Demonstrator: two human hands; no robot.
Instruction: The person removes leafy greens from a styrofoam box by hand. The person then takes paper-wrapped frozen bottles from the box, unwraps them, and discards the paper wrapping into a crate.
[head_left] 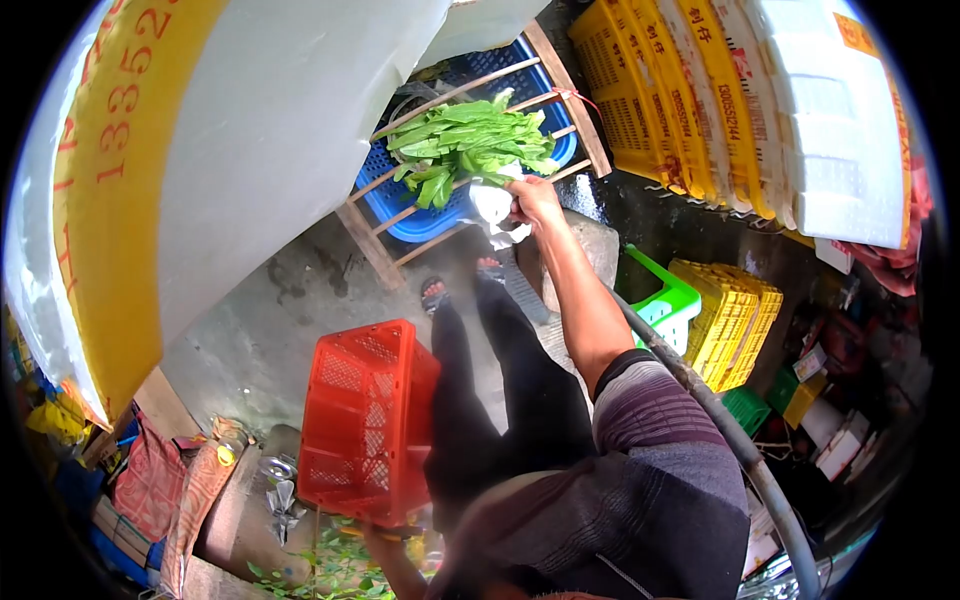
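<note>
A bunch of green leaf lettuce [470, 138] lies across a wooden slatted rack [592, 125] over a blue plastic basket [385, 205]. My right hand [537, 200] reaches out to the bunch's near end, its fingers closed on a crumpled white wrapping [492, 205], either paper or thin plastic. Low in the view, beside the bottom edge of a red plastic crate [355, 420], is my left hand [388, 548]. It seems closed around a small yellow-orange and dark object, too blurred to name.
A large white box with a yellow band [135, 180] fills the upper left. Stacked yellow crates [640, 95] stand at the upper right. A green-and-white basket [668, 300], more yellow crates [725, 325] and a grey pipe [715, 410] are on my right. Leafy plants [345, 560] grow below.
</note>
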